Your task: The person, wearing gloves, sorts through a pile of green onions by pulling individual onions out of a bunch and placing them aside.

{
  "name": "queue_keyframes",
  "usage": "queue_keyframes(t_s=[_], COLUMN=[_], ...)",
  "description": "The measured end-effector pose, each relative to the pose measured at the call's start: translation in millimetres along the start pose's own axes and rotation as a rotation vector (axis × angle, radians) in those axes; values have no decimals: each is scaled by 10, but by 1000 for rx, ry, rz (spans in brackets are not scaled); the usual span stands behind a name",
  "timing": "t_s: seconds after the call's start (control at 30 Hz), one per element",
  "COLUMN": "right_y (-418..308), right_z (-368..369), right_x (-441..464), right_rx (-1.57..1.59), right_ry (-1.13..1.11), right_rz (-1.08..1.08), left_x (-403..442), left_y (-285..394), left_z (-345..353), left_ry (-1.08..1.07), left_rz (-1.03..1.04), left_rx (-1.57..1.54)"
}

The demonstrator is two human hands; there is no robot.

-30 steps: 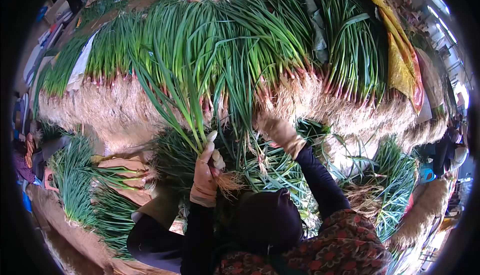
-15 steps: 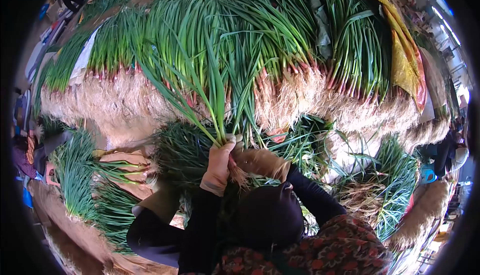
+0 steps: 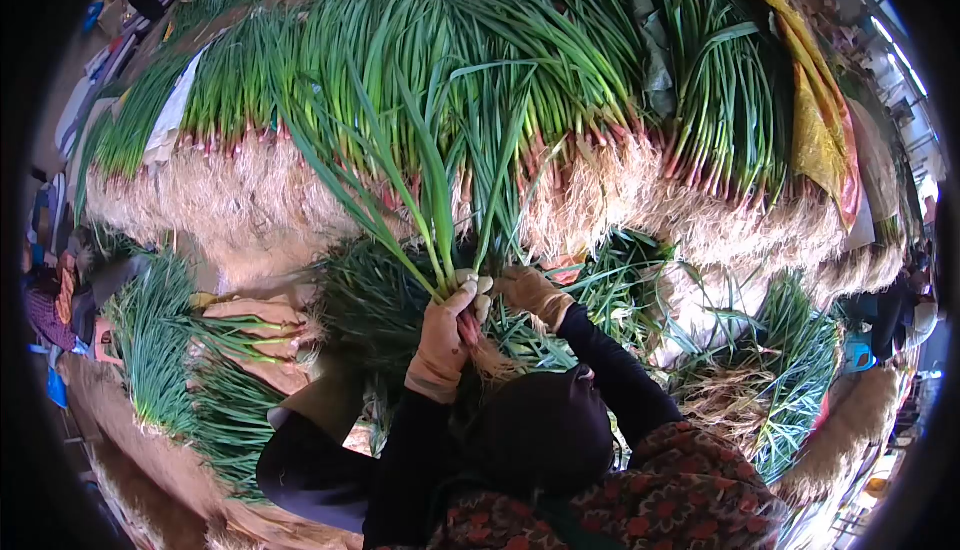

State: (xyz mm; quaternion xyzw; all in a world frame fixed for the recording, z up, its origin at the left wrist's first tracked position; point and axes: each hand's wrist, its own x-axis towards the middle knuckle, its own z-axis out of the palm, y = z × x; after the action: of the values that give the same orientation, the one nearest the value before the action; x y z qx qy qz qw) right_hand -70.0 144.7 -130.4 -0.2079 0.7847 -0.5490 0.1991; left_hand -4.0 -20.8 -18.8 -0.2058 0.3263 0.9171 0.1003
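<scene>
My left hand (image 3: 447,340), in a tan glove, is closed around the lower stalks of a small bunch of green garlic (image 3: 432,240). The long leaves fan up and away, and the reddish bases with pale roots (image 3: 490,358) hang out below the fist. Just to the right is my gloved right hand (image 3: 538,297), its fingers curled in beside the stalks. What those fingertips hold, if anything, is hidden. Loose green leaves (image 3: 375,295) lie under and around both hands.
A long row of green garlic (image 3: 370,60) lies ahead, its matted roots (image 3: 250,190) facing me. Smaller piles stand at left (image 3: 155,340) and right (image 3: 790,380). A yellow sack (image 3: 815,120) covers part of the row. Other people (image 3: 55,295) are at the sides.
My right hand, blurred beside the roots before, has moved slightly up and right, away from my left fist. My left hand keeps hold of the green garlic, shifted slightly down.
</scene>
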Motion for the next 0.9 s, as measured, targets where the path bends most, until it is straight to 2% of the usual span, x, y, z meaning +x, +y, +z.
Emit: queue_keyframes(t_s=[0.03,0.07,0.1,0.17,0.2,0.23,0.3,0.33,0.37,0.4,0.43,0.5,0.53,0.57,0.63,0.7,0.73,0.77,0.83,0.87,0.9], right_y=[-304,-493,-763,-877,-794,-779,-711,-641,-381,-102,-35,-42,-61,502,539,-44,-598,-1173,-1107,-953,-714], right_z=[-132,-245,-284,-249,-165,-114,-59,-111,17,146,184,17,-100,-137,-322,-744,-869,-1015,-1234,-1278,-1260], right_x=[-34,-17,31,194,278,295,250,175,166,157,171,-107,-104,-276,-294,84,301,497,932,1116,1251], right_rx=[326,489,491,575,498,549,605,371,9,-366,-672,-857,-718,-561,94,324,-17,-356,-616,-945,-1269], right_ry=[-66,-139,-45,90,201,216,157,-8,22,177,266,-145,-723,-630,-829,-483,-166,157,461,361,245], right_rz=[385,449,459,314,272,236,301,174,-163,-474,-680,-143,144,-349,972,-191,-12,165,38,170,307], left_x=[19,44,55,89,66,52,48,93,94,59,15,-137,-199,-204,-125,-20,78,117,128,77,79], left_y=[11,-14,-45,-78,-64,-59,-39,-89,-123,-120,-83,25,158,263,458,589,588,541,433,422,379], left_z=[17,4,-18,-37,16,-11,-125,-164,-225,-231,-184,8,144,249,226,83,-67,-89,-85,-35,-34], left_ry=[-25,46,58,79,115,88,36,-18,-65,-110,-157,-225,-256,-287,-290,-310,-395,-345,-244,-334,-321], left_rz=[40,55,37,9,-32,-52,-81,-69,-89,-111,-133,-69,3,86,144,0,-175,-191,-217,-217,-198], left_rx=[45,113,162,263,282,241,156,-25,-52,-79,-105,-349,-415,-487,-557,-634,-754,-724,-667,-534,-452])
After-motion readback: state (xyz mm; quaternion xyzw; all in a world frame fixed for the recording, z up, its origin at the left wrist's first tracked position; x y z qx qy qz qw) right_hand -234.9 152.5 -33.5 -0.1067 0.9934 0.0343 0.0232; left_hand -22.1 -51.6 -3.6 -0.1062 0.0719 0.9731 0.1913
